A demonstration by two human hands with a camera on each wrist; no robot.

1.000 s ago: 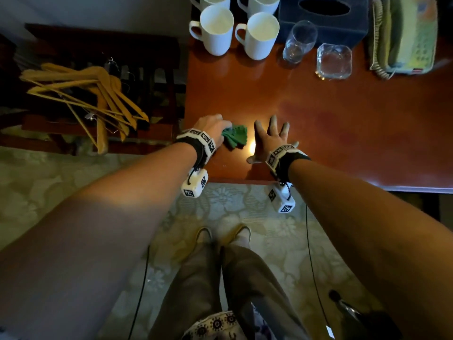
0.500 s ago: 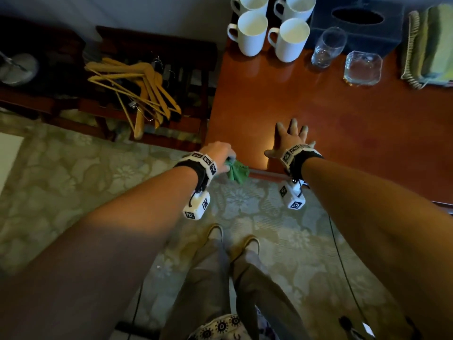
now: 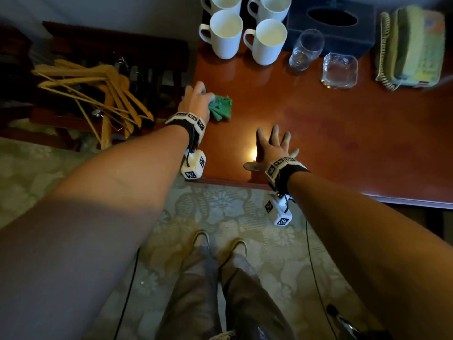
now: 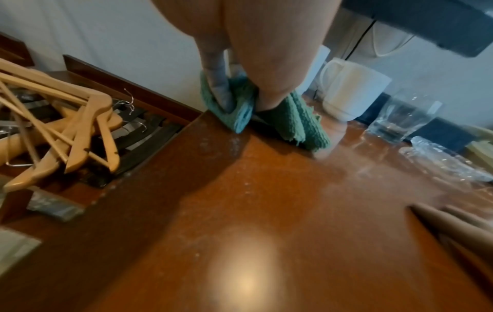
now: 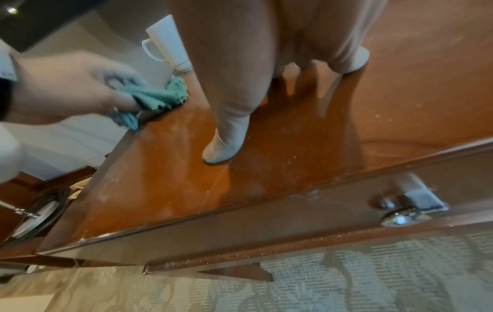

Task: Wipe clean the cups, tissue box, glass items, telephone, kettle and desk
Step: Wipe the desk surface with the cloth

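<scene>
The left hand point(image 3: 196, 101) grips a green cloth point(image 3: 221, 107) at the desk's point(image 3: 343, 143) left edge, the right hand point(image 3: 272, 150) presses flat with fingers spread near the front edge, 4 white cups point(image 3: 247, 33) stand at the back.

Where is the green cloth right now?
In the head view the green cloth lies on the desk by its left edge, gripped by the left hand, nearer the person than the white cups.

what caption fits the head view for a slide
Left hand grips a green cloth on the desk near its left edge; right hand rests flat.
</scene>
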